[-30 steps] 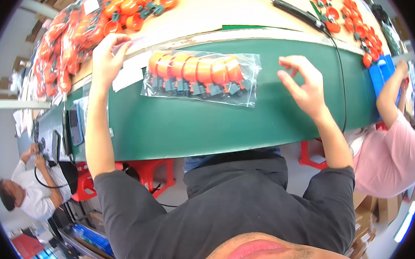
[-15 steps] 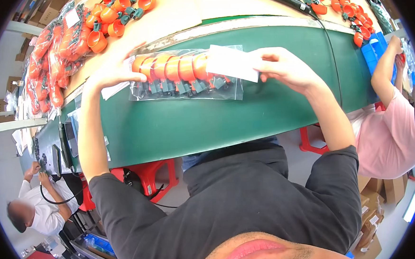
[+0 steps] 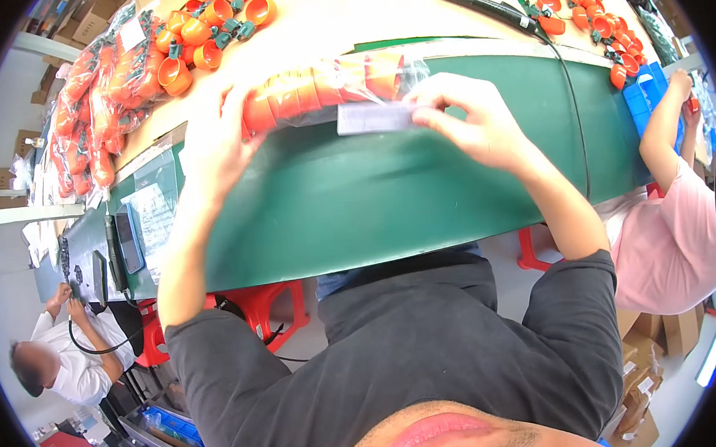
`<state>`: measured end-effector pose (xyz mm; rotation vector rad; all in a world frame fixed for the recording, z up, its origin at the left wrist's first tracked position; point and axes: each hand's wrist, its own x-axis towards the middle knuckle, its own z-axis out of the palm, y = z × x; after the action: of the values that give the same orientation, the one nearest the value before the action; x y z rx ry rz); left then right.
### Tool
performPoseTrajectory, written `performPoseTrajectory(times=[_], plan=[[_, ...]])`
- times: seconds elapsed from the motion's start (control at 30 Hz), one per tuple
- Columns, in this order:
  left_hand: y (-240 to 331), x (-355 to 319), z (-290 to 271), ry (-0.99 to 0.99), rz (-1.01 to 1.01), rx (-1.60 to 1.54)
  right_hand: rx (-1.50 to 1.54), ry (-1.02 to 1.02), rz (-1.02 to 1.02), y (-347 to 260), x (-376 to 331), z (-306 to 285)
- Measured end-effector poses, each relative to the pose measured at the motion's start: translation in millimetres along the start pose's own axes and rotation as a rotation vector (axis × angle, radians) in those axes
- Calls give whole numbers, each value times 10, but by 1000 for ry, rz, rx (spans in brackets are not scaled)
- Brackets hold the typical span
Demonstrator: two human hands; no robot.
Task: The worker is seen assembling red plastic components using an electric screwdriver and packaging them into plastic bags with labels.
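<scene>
Pinching a small white paper slip (image 3: 374, 117), the right hand (image 3: 471, 122) lays it against the clear plastic bag of orange cups (image 3: 329, 90) on the green table (image 3: 373, 206); the left hand (image 3: 218, 142), fingers curled, grips the bag's end. Labelling seems underway; pressing flat comes next.

Bright even overhead light, soft shadows, strong fisheye bending (black vignette), slight blur at rim

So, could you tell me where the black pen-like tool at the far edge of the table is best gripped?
Probably around the middle of the black tool, coming from above with fingers across its width. It lies flat and slanted on the tan tabletop, long and slim, with bare surface on both sides; a cable leaves its right end, so that end is best avoided.
</scene>
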<state>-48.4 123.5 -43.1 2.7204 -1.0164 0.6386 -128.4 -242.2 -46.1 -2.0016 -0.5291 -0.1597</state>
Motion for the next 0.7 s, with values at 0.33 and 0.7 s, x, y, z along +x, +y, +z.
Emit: performPoseTrajectory(times=[0.33, 0.7], plan=[[363, -455, -24, 42, 23, 26, 601, -128, 396, 293, -802, -280], [1236, 221, 258, 39, 298, -201, 685, -70, 881, 422, -736, -569]])
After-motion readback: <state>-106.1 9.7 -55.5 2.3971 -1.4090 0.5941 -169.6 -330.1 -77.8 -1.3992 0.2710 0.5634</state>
